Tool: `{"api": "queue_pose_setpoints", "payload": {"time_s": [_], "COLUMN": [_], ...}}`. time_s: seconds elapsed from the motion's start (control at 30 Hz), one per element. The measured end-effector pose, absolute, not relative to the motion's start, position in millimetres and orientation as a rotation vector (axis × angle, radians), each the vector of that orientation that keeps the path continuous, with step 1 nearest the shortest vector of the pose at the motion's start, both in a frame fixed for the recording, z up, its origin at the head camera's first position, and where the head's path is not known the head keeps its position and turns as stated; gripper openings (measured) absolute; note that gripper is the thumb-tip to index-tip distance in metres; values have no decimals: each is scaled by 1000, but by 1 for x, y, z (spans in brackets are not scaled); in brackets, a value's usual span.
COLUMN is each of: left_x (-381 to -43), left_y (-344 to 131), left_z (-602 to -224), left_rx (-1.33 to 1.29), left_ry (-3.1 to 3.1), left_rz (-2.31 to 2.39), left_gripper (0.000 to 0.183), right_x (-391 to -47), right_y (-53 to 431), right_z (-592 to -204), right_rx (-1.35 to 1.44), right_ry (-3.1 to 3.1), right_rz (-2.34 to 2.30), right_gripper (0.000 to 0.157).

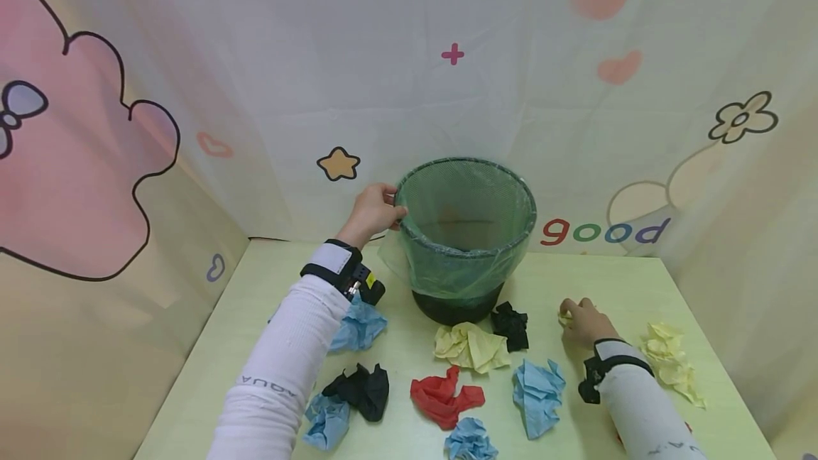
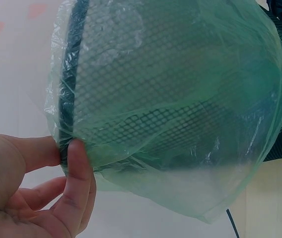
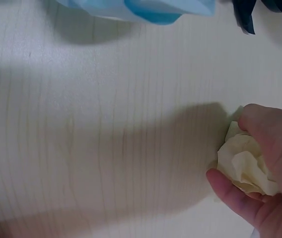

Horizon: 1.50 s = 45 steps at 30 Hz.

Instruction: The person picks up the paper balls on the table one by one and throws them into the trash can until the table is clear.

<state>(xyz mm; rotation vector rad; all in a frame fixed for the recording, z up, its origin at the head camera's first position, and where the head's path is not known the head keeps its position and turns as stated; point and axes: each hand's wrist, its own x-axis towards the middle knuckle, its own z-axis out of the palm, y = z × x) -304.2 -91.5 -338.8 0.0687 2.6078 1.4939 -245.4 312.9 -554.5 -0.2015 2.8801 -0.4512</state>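
White sleeves (image 1: 271, 375) are seen nearest the camera, at seven and five o'clock in the head view, with dark straps (image 1: 322, 277) worn at the wrists. By the left hand (image 1: 373, 211), the rim of an upright bin (image 1: 456, 309) is pinched at nine o'clock between thumb and fingertip, a green bag (image 1: 469, 274) being caught there too; the other fingers are loosely bent. By the right hand (image 1: 584, 321), at four o'clock from the bin, a yellow paper ball (image 3: 245, 163) is held, thumb and fingers curled partway round it. Whether the ball is touching the table (image 1: 569, 275) cannot be told.

Around the bin, crumpled papers are scattered: a black piece (image 1: 510, 325) just beside its base at five o'clock, a yellow sheet (image 1: 473, 348) at six with a red piece (image 1: 444, 397) beyond, and a blue sheet (image 1: 539, 397) farther out at five. At seven o'clock, a blue wad (image 1: 327, 423) is partly covered by a black scrap (image 1: 366, 392). Behind, a patterned cloth (image 1: 358, 55) is hung.
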Motion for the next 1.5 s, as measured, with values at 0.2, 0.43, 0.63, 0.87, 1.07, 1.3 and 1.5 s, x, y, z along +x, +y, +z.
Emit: {"api": "queue_pose_setpoints", "payload": {"time_s": [0.2,0.43,0.63,0.87,1.07,1.3,1.5], "left_x": [-305,-308,-310,-312,-314,-317,-318], "left_y": [-91,-92,-93,-93,-94,-95,-96], "left_z": [-339,-338,-338,-338,-337,-339,-339], "left_rx": [63,75,86,99,89,89,92], "left_ry": [2592,2604,2616,2606,2593,2591,2588], "left_rz": [1497,1491,1485,1496,1511,1499,1496], "left_gripper": [50,51,51,51,50,50,50], "right_x": [-245,-251,-255,-262,-272,-279,-285], "right_y": [314,318,315,310,312,316,315], "right_z": [-551,-541,-526,-508,-484,-454,-429], "right_rx": [-233,-265,-317,-413,-448,-502,-555], "right_ry": [2900,2942,2962,3004,3018,3048,3089], "right_rz": [-432,-434,-403,-387,-378,-368,-357], "right_gripper": [24,21,22,22,22,23,24]}}
